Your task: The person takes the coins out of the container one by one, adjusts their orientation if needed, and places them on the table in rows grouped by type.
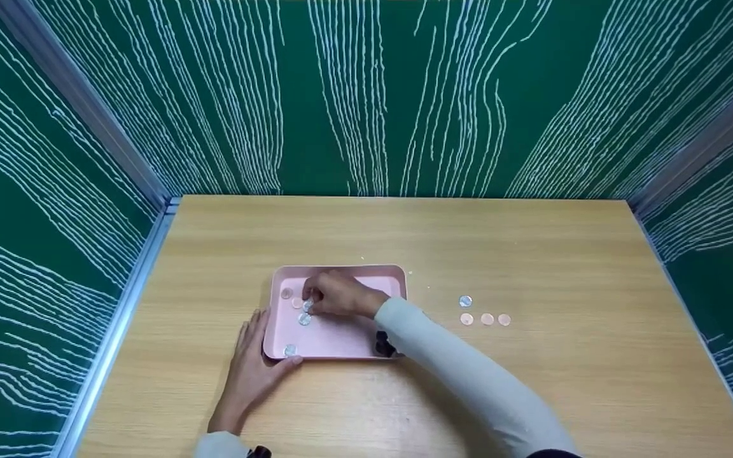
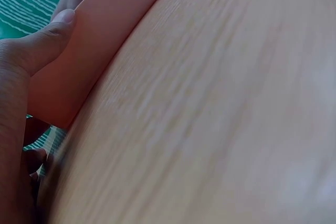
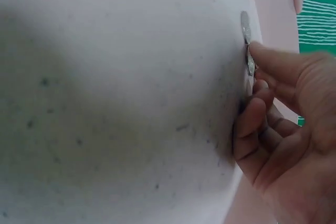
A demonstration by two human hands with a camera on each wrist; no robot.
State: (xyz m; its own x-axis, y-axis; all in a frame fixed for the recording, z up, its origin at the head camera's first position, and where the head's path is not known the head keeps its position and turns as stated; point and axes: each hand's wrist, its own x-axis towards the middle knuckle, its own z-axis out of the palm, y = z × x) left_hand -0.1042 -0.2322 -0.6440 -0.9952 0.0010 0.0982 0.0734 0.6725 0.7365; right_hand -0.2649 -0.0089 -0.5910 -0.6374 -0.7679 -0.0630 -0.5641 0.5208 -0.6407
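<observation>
Head view bright, soft shadow beside right sleeve (image 1: 468,375); wrist views dimmer, hazy; tray (image 3: 131,51) unevenly shaded.

The tray (image 1: 341,340) looks like smooth plastic, dark-specked inside; the coins (image 1: 466,301) metal. The worktop (image 1: 564,261) shows wood grain, faintly glossy near its front edge. The sleeves (image 1: 468,375) are matt cloth.
</observation>
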